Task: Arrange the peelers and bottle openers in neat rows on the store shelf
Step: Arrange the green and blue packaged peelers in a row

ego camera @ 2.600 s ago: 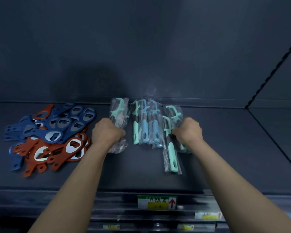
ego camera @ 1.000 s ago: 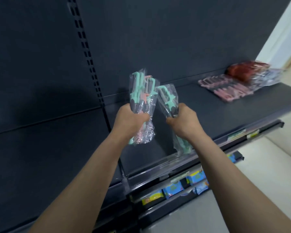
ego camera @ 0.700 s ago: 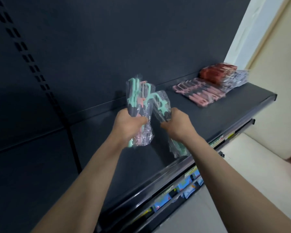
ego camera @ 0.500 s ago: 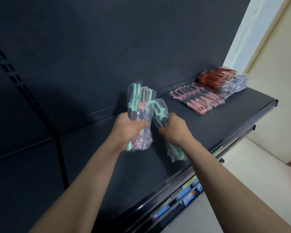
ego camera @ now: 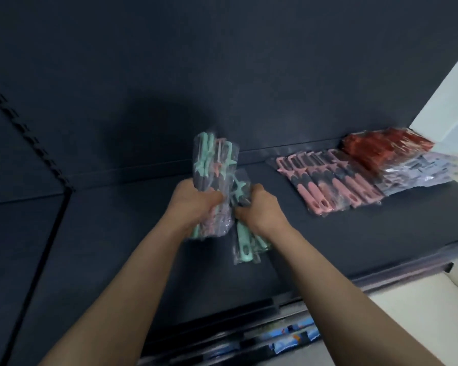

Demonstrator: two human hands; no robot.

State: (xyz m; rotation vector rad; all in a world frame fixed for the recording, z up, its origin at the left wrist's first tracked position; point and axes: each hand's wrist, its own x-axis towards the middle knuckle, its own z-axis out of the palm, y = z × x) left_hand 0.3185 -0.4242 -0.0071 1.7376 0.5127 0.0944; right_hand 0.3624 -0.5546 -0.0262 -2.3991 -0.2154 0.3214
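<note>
Hands met above the dark shelf: left hand gripped an upright bundle of bagged peelers, right hand gripped a smaller mint bundle; pink peelers lay rowed well to the right

Both hands are out over the dark shelf. The left hand grips a bundle of bagged mint and pink peelers, upright. The right hand holds a smaller mint pack. Farther right lie a row of pink peelers and, blurred, what may be red packs.
</note>
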